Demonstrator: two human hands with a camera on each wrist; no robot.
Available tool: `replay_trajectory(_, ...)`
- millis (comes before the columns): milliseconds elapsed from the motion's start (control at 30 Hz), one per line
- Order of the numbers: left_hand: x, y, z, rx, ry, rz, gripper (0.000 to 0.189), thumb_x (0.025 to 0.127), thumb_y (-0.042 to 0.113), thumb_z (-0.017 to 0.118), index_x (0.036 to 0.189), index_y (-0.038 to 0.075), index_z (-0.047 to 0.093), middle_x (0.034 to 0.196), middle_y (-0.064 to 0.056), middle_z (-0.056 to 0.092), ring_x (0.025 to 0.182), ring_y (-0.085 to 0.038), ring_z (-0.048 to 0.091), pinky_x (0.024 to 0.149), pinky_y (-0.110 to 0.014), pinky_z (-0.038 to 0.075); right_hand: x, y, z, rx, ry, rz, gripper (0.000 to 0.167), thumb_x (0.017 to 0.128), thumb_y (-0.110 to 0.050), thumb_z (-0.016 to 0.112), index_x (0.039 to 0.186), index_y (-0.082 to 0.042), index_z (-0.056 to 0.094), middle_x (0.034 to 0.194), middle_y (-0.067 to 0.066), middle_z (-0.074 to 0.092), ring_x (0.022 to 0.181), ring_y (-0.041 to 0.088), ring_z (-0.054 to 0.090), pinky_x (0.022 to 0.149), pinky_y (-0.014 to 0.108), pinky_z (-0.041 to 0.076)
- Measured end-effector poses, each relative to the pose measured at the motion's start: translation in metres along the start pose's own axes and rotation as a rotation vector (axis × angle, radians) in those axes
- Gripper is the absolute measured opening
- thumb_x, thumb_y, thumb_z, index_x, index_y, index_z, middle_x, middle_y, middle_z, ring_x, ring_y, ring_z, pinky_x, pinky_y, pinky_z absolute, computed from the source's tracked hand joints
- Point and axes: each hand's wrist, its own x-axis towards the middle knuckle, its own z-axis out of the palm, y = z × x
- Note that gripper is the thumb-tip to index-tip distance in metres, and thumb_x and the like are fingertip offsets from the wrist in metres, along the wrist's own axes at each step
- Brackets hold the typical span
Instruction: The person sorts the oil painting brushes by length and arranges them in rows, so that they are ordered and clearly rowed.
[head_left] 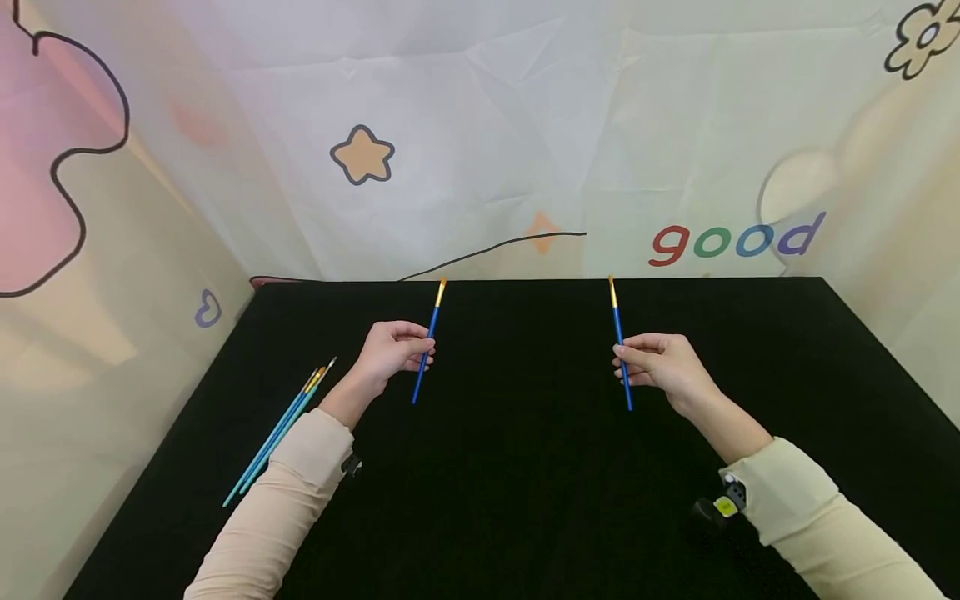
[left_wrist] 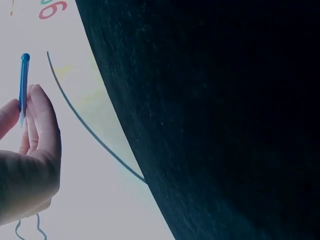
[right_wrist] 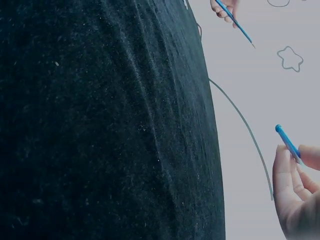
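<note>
In the head view my left hand (head_left: 390, 350) pinches a blue paintbrush (head_left: 432, 322) by its handle, with the bristles pointing up and away. My right hand (head_left: 663, 367) holds a second blue paintbrush (head_left: 617, 323) the same way, tilted slightly left at the top. Both brushes have gold ferrules and are held up over the black table, well apart. The left wrist view shows the rounded handle end of the left paintbrush (left_wrist: 24, 70) between thumb and fingers. In the right wrist view, the right paintbrush (right_wrist: 287, 138) sits between thumb and fingertips, with the left hand's brush farther off.
Several thin paintbrushes (head_left: 281, 433) with blue and teal handles lie together on the black tabletop (head_left: 517, 500), beside the left forearm. A pale printed curtain (head_left: 480, 150) with a star and the word "good" stands behind the table and along its sides.
</note>
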Motion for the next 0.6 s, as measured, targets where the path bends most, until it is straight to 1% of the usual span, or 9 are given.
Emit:
replay_trajectory(67, 0.002, -0.001, 0.003, -0.008, 0.005, 0.004, 0.026, 0.088, 0.005, 0.058, 0.108, -0.013, 0.055, 0.092, -0.022, 0.063, 0.067, -0.015, 0.063, 0.07, -0.032, 0.054, 0.0, 0.0, 0.001, 0.0, -0.002, 0.002, 0.045, 0.092, -0.024, 0.055, 0.118, 0.013, 0.047, 0.085, 0.001, 0.064, 0.075, 0.01, 0.063, 0.072, 0.025, 0.053)
replay_trajectory(233, 0.008, -0.002, 0.012, -0.024, 0.025, -0.001, 0.023, 0.087, 0.004, 0.059, 0.105, -0.011, 0.057, 0.096, -0.026, 0.062, 0.067, -0.016, 0.063, 0.07, -0.032, 0.054, 0.0, -0.001, 0.002, 0.008, -0.004, 0.015, 0.044, 0.092, -0.023, 0.054, 0.118, 0.012, 0.047, 0.084, 0.001, 0.063, 0.075, 0.01, 0.063, 0.072, 0.025, 0.053)
replay_trajectory(433, 0.013, 0.0, 0.02, -0.046, 0.012, -0.013, 0.024, 0.087, 0.005, 0.059, 0.106, -0.011, 0.057, 0.097, -0.025, 0.062, 0.069, -0.016, 0.063, 0.073, -0.033, 0.054, 0.0, 0.001, 0.001, 0.046, -0.015, 0.02, 0.035, 0.093, -0.022, 0.053, 0.111, 0.007, 0.052, 0.081, -0.002, 0.064, 0.074, 0.009, 0.063, 0.071, 0.025, 0.053)
replay_trajectory(600, 0.018, 0.004, 0.025, -0.062, 0.01, -0.027, 0.027, 0.087, 0.005, 0.06, 0.108, -0.01, 0.057, 0.096, -0.022, 0.063, 0.071, -0.018, 0.064, 0.074, -0.034, 0.053, 0.001, 0.002, 0.0, 0.06, -0.023, 0.02, 0.035, 0.093, -0.022, 0.053, 0.111, 0.007, 0.051, 0.081, -0.003, 0.064, 0.074, 0.009, 0.063, 0.071, 0.025, 0.053)
